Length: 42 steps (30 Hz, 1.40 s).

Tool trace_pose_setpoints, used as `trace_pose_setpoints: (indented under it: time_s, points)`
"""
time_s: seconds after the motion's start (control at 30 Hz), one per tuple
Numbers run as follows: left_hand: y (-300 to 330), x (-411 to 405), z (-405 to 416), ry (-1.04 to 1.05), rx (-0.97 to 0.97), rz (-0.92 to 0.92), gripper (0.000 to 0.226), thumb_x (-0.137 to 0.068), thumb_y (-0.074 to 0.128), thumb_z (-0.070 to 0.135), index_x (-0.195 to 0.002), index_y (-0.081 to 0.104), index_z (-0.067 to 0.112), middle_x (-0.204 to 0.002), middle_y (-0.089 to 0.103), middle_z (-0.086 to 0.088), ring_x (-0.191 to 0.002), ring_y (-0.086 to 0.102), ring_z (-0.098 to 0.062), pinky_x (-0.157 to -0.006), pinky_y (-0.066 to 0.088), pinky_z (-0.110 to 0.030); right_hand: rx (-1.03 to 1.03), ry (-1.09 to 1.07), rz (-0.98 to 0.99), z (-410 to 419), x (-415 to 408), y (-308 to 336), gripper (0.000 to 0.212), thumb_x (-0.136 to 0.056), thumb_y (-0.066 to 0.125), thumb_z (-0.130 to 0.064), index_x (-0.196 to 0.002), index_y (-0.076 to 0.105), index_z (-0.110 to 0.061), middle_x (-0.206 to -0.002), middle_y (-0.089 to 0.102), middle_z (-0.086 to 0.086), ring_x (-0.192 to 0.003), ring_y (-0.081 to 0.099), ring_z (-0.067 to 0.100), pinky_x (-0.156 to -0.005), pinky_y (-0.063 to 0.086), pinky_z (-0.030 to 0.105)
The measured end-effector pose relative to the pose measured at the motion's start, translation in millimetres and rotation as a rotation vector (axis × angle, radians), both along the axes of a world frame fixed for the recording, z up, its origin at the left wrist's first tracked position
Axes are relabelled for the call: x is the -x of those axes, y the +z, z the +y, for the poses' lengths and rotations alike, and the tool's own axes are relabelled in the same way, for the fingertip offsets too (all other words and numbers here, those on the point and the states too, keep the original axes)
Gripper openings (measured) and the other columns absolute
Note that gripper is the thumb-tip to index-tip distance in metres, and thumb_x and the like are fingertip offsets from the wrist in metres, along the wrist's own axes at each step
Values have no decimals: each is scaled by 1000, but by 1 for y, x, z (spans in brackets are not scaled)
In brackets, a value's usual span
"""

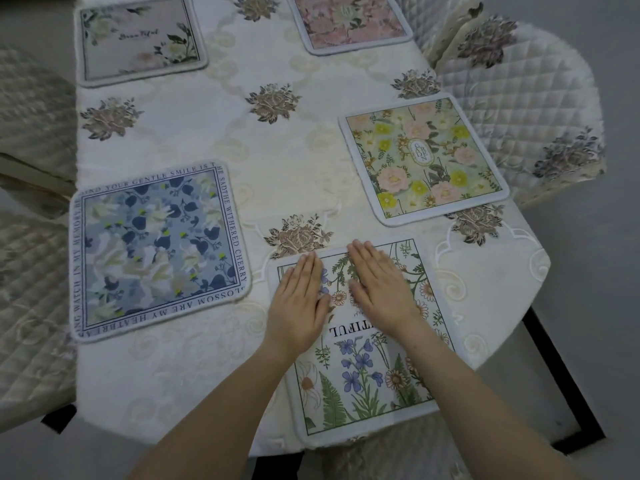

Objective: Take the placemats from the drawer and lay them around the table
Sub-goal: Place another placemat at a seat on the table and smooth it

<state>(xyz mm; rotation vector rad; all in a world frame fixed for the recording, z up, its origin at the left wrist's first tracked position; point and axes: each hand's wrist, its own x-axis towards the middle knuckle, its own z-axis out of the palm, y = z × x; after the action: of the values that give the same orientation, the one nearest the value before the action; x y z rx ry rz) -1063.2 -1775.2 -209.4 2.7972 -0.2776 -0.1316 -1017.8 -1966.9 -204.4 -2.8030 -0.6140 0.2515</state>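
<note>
Placemats on the table number five, each lying flat on the cream embroidered tablecloth point(194, 368).

1. Botanical placemat point(363, 375): it lies under your hands at the near edge of the table. Printed letters reading "TIFUL" show upside down between your wrists; the rest of the word is covered.
2. Blue floral placemat point(156, 247): it lies to the left of your hands, apart from the botanical one. Its border text includes "YOUR GENTLE SMILE IS", "WITHERED CHERRY" and "BLOSSOM ARE MY".
3. Yellow and pink floral placemat point(422, 161): it lies beyond your right hand, near the right table edge. An oval label sits at its centre; the wording is too small to read.
4. Grey placemat point(138, 39): it lies far beyond your left hand. A script word, apparently "Beautiful", crosses it.
5. Pink floral placemat point(349, 22): it lies far beyond your right hand and is partly cut off by the top of the view.

Grip state: your left hand point(301, 299) and your right hand point(381, 289) lie palm down on the far half of the botanical placemat, fingers extended and held together. Neither hand grasps anything. The two hands sit side by side, not touching.

Two quilted chair covers show, one at each side of the table: right point(519, 116), left point(31, 271).
</note>
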Motion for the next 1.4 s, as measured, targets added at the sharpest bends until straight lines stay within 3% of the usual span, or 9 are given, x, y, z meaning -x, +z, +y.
trace_pose_setpoints:
  time_s: [0.17,0.57,0.7,0.77,0.87,1.0,1.13,1.27,1.4]
  points:
    - [1,12,23,64,-5,10,61,-101,23,40,-152,7,10,-160,4,-4,-147,-1,-14,-119,5,-33,16,-104,16,-40,-8,1,62,-99,12,-49,-154,3,-21,-161,3,-5,-146,-6,5,-118,-5,25]
    - [-2,16,29,49,-56,27,63,-99,19,40,-152,7,7,-160,4,-9,-148,-1,-19,-120,5,-36,20,-106,-9,-45,-6,-2,62,-99,13,-49,-154,5,-21,-160,4,-5,-147,-2,7,-119,-1,28]
    - [11,17,23,81,-133,59,64,-95,3,43,-150,-3,10,-160,-2,-10,-147,-7,-21,-119,-5,-35,17,-66,107,-46,-14,10,70,-93,5,-58,-153,0,-21,-160,-1,-4,-146,-6,9,-117,-4,26]
    - [23,30,14,98,-108,34,63,-96,2,42,-150,-3,11,-159,-3,-10,-147,-8,-21,-118,-7,-36,-73,-120,142,-41,-7,25,64,-98,14,-53,-153,3,-21,-160,2,-5,-146,-4,8,-116,-2,23]
    - [36,71,-5,42,-33,-35,61,-99,5,39,-152,4,8,-160,-1,-9,-147,-5,-21,-118,-1,-38,-188,-179,86,-20,40,41,56,-103,20,-43,-153,8,-21,-156,3,-11,-145,-3,6,-116,-1,24]
    - [28,108,-16,9,-28,-42,59,-100,17,34,-150,15,3,-159,11,-13,-147,5,-24,-118,10,-41,-121,-44,65,-2,115,28,53,-102,22,-40,-152,17,-23,-157,7,-10,-147,1,8,-118,-5,26]
    - [18,121,-30,-61,-64,12,61,-100,6,34,-146,28,-1,-155,22,-16,-145,19,-29,-114,17,-43,-87,-37,25,4,143,11,54,-102,21,-39,-150,25,-15,-157,20,-2,-147,9,11,-119,8,32]
    - [5,124,-41,-46,-60,34,58,-98,18,30,-146,25,-2,-155,21,-16,-145,17,-28,-114,15,-41,-11,-8,7,10,145,5,52,-101,23,-32,-148,28,-11,-155,27,3,-146,15,15,-118,10,34]
    - [-2,125,-40,-50,-52,28,60,-100,8,32,-148,19,-3,-157,14,-16,-147,10,-27,-116,13,-41,35,28,7,7,144,1,54,-101,17,-34,-150,24,-10,-157,21,3,-147,13,17,-118,12,37]
